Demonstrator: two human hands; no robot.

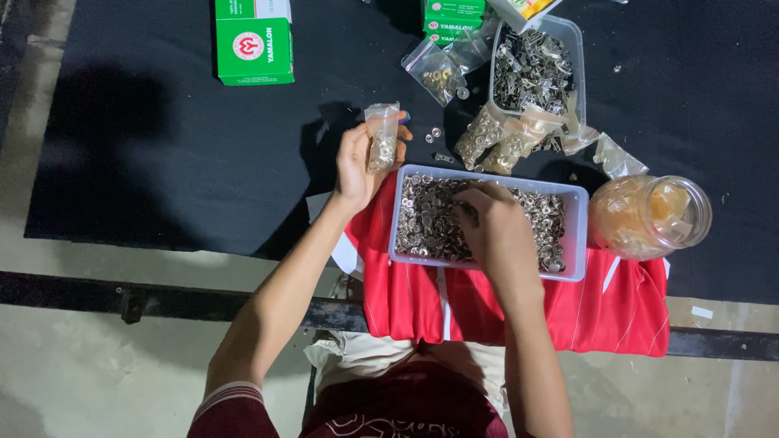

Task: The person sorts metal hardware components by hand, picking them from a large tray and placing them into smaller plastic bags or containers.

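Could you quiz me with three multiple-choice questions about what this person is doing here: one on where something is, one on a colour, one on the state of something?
1. Where is the right hand?
A. In the tray of metal rings
B. On the green box
C. Inside the jar

2. What colour is the cloth under that tray?
A. Blue
B. Red
C. Yellow

3. How is the small plastic bag in the left hand?
A. Lying flat on the table
B. Held upright, partly filled with metal pieces
C. Empty and crumpled

Answers: 1 A, the fingers rest among the rings in the tray. 2 B, red fabric with white stripes shows beneath it. 3 B, the hand holds it up and metal pieces fill its lower part.
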